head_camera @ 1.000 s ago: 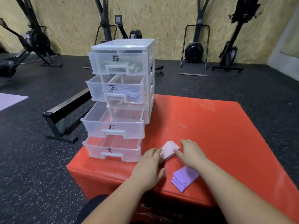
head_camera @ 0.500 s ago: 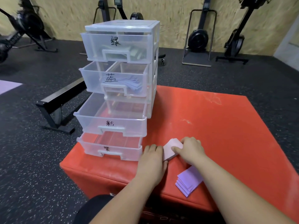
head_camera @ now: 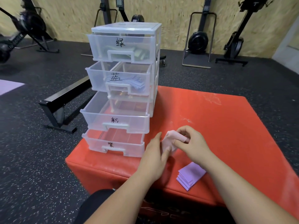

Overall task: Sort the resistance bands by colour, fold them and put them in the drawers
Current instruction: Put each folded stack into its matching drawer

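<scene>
A clear plastic four-drawer unit (head_camera: 126, 28) stands on the left part of a red vinyl-covered box (head_camera: 218, 123). Each drawer front bears one handwritten black character. From the top these are 绿 on the drawer (head_camera: 103, 46) with green bands showing through, 蓝 on the drawer (head_camera: 97, 75) with pale blue bands inside, 粉 on the third drawer (head_camera: 97, 120), which is pulled out furthest, and 紫 on the bottom drawer (head_camera: 95, 143).

Just right of the bottom drawer's front corner, a small folded pink resistance band (head_camera: 169, 140) is between both hands. Its long axis runs roughly crosswise, away from the drawer unit. The right hand (head_camera: 194, 146) has its fingers curled and pinches the band's end farthest from the unit between thumb and forefinger. The left hand (head_camera: 153, 159) has nearly straight fingers along the band's edge nearest the unit, with the thumb lying on the band; whether it actually grips cannot be told.

Farther from the unit, toward the box's near edge, lies a folded stack of flat purple resistance bands (head_camera: 191, 175). It lies on a diagonal, one corner pointing at that edge.
</scene>
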{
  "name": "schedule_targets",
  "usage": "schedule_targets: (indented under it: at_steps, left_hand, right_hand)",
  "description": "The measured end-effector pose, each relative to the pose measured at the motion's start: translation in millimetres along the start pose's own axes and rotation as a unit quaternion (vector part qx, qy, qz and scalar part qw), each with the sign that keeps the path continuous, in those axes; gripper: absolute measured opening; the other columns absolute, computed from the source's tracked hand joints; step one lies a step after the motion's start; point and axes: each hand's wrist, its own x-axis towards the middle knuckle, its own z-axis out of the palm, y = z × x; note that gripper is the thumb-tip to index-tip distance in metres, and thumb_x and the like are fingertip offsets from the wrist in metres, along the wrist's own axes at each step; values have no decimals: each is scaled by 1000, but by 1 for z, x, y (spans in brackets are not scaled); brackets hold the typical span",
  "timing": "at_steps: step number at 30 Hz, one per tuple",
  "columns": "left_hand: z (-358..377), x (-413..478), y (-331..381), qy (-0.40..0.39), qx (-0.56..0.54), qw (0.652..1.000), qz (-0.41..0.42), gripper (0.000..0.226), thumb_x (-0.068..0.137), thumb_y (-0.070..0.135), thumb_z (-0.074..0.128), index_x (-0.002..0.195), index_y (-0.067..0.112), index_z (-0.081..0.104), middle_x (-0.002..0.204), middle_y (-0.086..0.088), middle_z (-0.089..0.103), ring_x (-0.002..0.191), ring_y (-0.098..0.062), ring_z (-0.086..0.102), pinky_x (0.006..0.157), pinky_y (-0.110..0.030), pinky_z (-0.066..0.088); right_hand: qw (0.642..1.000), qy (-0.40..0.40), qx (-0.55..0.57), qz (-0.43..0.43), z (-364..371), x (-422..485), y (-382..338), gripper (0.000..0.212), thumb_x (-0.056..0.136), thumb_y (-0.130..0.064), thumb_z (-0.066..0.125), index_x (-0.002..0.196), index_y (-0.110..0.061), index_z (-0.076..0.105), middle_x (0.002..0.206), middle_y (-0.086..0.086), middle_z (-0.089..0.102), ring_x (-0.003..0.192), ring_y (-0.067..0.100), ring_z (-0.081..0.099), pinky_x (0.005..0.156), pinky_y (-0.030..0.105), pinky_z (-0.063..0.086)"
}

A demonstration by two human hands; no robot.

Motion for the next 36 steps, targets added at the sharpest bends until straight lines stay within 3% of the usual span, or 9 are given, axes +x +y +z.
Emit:
schedule_targets:
  at_steps: [4, 8, 11, 13, 17, 24, 28, 33, 36]
  left_hand:
    - [-16, -9, 25, 21, -131, 991, 31, 37, 107, 35, 57, 144, 32, 57, 136, 20, 67, 127, -1, 62, 107, -32, 51]
    - [-40, -9, 45, 27, -172, 984, 30, 9, 98, 30, 71, 107, 28, 71, 99, 11, 75, 93, -8, 69, 84, -35, 56]
    - [-60, -8, 58, 27, -217, 976, 4, 18, 91, 36, 77, 97, 20, 72, 85, 2, 70, 81, -8, 62, 78, -34, 51]
    - [-73, -8, 67, 37, -260, 965, -15, 21, 88, 36, 80, 96, 19, 72, 81, 5, 67, 77, -9, 60, 75, -32, 50]
    - [-100, -7, 83, 129, -331, 934, -45, 17, 91, 24, 82, 102, 15, 75, 90, 1, 77, 79, -8, 67, 76, -27, 55]
    - [-151, -4, 70, 202, -378, 901, -64, 20, 96, 29, 78, 108, 14, 75, 97, -4, 80, 91, -16, 76, 84, -36, 62]
    - [-171, -10, 27, 250, -328, 904, -114, 21, 98, 36, 75, 107, 17, 73, 92, -3, 77, 81, -13, 73, 76, -34, 60]
    - [-177, -15, -27, 250, -151, 946, -139, 28, 87, 25, 82, 111, 26, 66, 92, 7, 71, 80, 3, 67, 83, -33, 55]
    - [-173, -14, -43, 243, -68, 958, -135, 42, 82, 41, 80, 118, 31, 61, 102, 10, 66, 97, -7, 65, 93, -37, 54]
  right_hand:
    - [997, -14, 71, -9, -11, -17, -28, 28, 83, 1, 78, 103, -17, 72, 96, -2, 77, 82, 7, 70, 73, 18, 53]
    - [988, 10, 155, 3, -15, -24, -46, 45, 83, 8, 77, 117, -20, 72, 99, 1, 77, 87, 10, 73, 74, 20, 57]
    - [977, 26, 212, 5, -9, -26, -60, 51, 86, 7, 75, 128, -22, 68, 105, -1, 80, 96, 10, 74, 82, 22, 58]
    - [965, 28, 261, 6, 0, -25, -72, 47, 92, 0, 73, 135, -18, 64, 114, 1, 79, 108, 15, 74, 92, 30, 59]
    - [962, -10, 271, -11, 21, -23, -98, 24, 100, -14, 66, 123, -19, 68, 109, 4, 80, 104, 17, 74, 94, 32, 59]
    - [982, -75, 142, -98, 44, 14, -144, 21, 100, -11, 67, 120, -18, 73, 110, -4, 80, 103, 12, 74, 88, 28, 59]
    - [978, -97, -91, -160, 50, 72, -174, 28, 95, -27, 70, 123, -23, 74, 111, -9, 77, 102, 11, 71, 89, 33, 53]
    - [892, -164, -390, -162, 67, 136, -195, 42, 98, -35, 64, 138, -22, 64, 136, 4, 68, 123, 26, 62, 97, 33, 47]
    - [833, -191, -490, -170, 82, 153, -196, 47, 101, -34, 59, 146, -20, 55, 141, 6, 64, 127, 30, 59, 98, 34, 48]
